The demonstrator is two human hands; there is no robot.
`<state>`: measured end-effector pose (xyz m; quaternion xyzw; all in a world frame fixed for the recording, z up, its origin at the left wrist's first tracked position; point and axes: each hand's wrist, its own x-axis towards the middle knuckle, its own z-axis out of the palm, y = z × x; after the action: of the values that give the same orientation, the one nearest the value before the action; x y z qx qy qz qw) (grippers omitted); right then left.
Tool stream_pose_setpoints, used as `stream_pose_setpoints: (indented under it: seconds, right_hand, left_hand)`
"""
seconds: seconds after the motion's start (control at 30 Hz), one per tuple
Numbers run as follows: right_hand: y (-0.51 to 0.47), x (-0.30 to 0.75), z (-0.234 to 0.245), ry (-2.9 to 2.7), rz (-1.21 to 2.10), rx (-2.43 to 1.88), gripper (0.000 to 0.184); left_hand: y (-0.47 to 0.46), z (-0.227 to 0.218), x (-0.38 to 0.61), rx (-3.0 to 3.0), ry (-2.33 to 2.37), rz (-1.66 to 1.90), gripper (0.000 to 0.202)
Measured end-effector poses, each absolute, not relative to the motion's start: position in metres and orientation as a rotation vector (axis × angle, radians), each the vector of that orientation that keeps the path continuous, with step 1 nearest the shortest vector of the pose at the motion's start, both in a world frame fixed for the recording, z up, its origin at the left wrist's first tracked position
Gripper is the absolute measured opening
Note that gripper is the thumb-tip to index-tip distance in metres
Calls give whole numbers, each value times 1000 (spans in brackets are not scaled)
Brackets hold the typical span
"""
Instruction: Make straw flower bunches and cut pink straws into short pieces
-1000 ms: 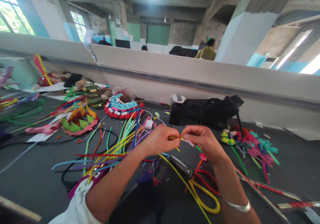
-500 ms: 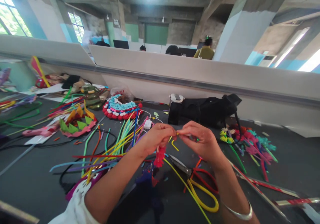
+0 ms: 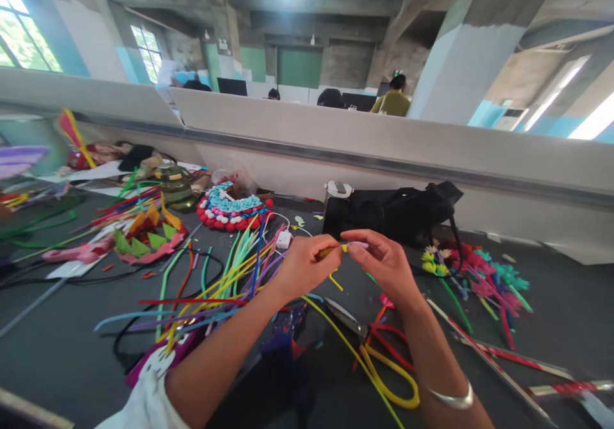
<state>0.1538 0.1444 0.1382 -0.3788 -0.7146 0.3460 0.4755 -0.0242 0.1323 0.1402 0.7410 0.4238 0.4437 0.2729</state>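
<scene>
Beyond a pale partition (image 3: 307, 119), a person in an olive top (image 3: 397, 103) sits at the far side of the room. On the dark tabletop (image 3: 57, 352) nearer me, two bare hands meet near the middle. Left hand (image 3: 307, 266) pinches a small yellow piece (image 3: 343, 248) between thumb and fingers; its tip points toward the right hand (image 3: 384, 264), whose thumb lies against a pale lilac strip (image 3: 359, 245), though I can't tell whether those fingers close on it. Below them lie open scissors (image 3: 352, 321) beside a long yellow-green stem (image 3: 330, 319). Loose coloured stems (image 3: 230, 269) spread to the left, fuzzy flowers (image 3: 499, 282) cluster at right, and a black bag (image 3: 407, 215) rests behind.
</scene>
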Motion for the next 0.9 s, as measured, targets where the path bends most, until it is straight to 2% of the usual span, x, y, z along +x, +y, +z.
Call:
stream_pose_setpoints:
  seconds: [0.1, 0.4, 0.57, 0.7, 0.8, 0.9]
  right_hand:
    - [146, 154, 138, -1717, 999, -943, 24]
    - [149, 162, 137, -1806, 1090, -892, 21]
    - [147, 159, 138, -1942, 727, -919, 11]
    - [142, 151, 138, -2012, 415, -777, 10]
    - [142, 148, 135, -2021, 317, -680, 8]
    - [142, 148, 134, -2028, 288, -714, 8]
  left_hand:
    - [133, 137, -24, 2206, 1178, 1175, 19]
    - [133, 136, -23, 2321, 1232, 1097, 18]
    - [134, 138, -25, 1824, 1071, 1054, 22]
    - [141, 139, -36, 1354, 835, 874, 20]
    - [147, 138, -44, 1159, 661, 715, 19]
    - [147, 138, -42, 1158, 668, 717, 22]
